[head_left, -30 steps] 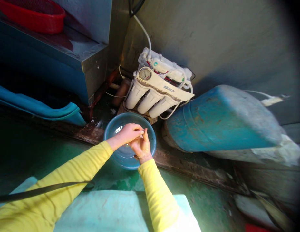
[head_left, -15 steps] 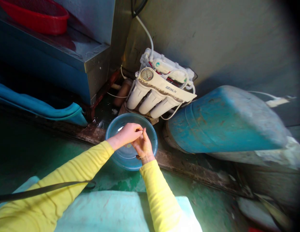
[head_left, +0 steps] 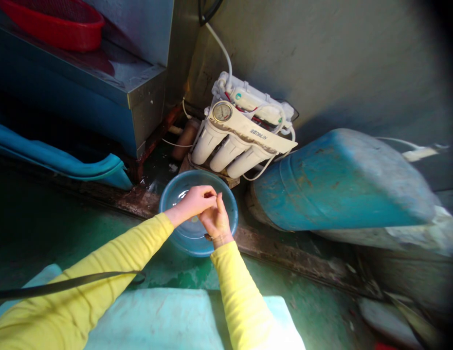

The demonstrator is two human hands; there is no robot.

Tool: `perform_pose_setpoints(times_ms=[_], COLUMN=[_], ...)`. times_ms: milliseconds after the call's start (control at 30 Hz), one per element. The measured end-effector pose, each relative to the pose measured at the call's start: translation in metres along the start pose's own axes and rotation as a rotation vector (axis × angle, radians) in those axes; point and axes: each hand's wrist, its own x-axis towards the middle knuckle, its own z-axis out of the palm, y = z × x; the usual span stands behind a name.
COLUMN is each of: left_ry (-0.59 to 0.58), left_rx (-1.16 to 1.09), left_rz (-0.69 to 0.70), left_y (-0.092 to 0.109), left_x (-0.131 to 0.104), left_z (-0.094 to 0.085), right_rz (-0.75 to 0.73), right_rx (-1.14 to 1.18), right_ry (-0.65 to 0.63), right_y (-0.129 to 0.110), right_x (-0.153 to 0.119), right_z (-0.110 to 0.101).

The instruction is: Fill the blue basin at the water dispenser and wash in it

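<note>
Over a blue plastic basin [head_left: 175, 238] with water in it, my two hands meet. My left hand [head_left: 194, 201] comes in from the left with its fingers curled and pinched together at the fingertips of the other. My right hand [head_left: 216, 221] is turned palm-inward, thumb pointing up and touching the left fingertips. Its other fingers are bent and partly hidden behind the left hand. Whatever lies between the fingertips is too small to make out. A small pale yellowish spot shows in the basin beside my right palm.
A white water filter unit [head_left: 233, 131] with a gauge stands just behind the basin. To its right leans a large blue barrel [head_left: 343, 189]. A metal counter [head_left: 138, 80] with a red basket [head_left: 80, 36] is at the upper left, above a blue tub edge [head_left: 65, 160].
My hands stay joined over the basin and have barely shifted. The bright reflection on the water has changed shape.
</note>
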Motion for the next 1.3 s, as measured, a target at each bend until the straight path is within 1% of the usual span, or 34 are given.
perform_pose_setpoints(times_ms=[133,233,333,467,633,700,767,867,1067,1133,1233,1300], left_ry=[-0.013,-0.088,-0.195,-0.247,-0.180,-0.196,-0.228,-0.221,-0.067,-0.016,0.036,0.036], left_rx=[-0.277,-0.413,-0.475,-0.513,-0.487,-0.546,-0.594,-0.551,-0.289,-0.258,-0.359,-0.466], left_rz=[-0.150,-0.250,-0.278,-0.310,-0.226,-0.211,-0.218,-0.279,-0.328,-0.322,-0.290,-0.305], left_y=[-0.006,-0.011,-0.016,-0.016,-0.010,-0.009,-0.007,-0.003,0.006,0.006,0.004,0.002], left_x=[0.001,0.001,0.002,0.002,-0.001,-0.002,-0.002,-0.001,-0.001,-0.001,-0.001,-0.001], left_z=[0.005,0.004,0.001,-0.002,0.000,-0.001,-0.001,0.000,0.006,0.005,0.002,0.000], right_rz=[0.031,0.038,0.040,0.041,0.068,0.068,0.069,0.077,0.085,0.084,0.103,0.109], right_rx=[0.075,0.125,0.177,0.257,0.247,0.229,0.219,0.206,0.125,0.140,0.175,0.191], right_ry=[-0.012,-0.012,-0.004,-0.032,-0.017,-0.028,-0.057,-0.074,-0.093,-0.121,-0.147,-0.154], right_y=[0.001,-0.001,-0.004,-0.006,-0.003,-0.002,-0.002,-0.002,0.001,0.000,-0.003,-0.006], right_x=[-0.003,-0.006,-0.008,-0.007,-0.007,-0.008,-0.009,-0.010,-0.007,-0.007,-0.008,-0.009], right_z=[0.002,0.004,0.004,0.002,0.003,0.005,0.006,0.007,0.006,0.006,0.007,0.006])
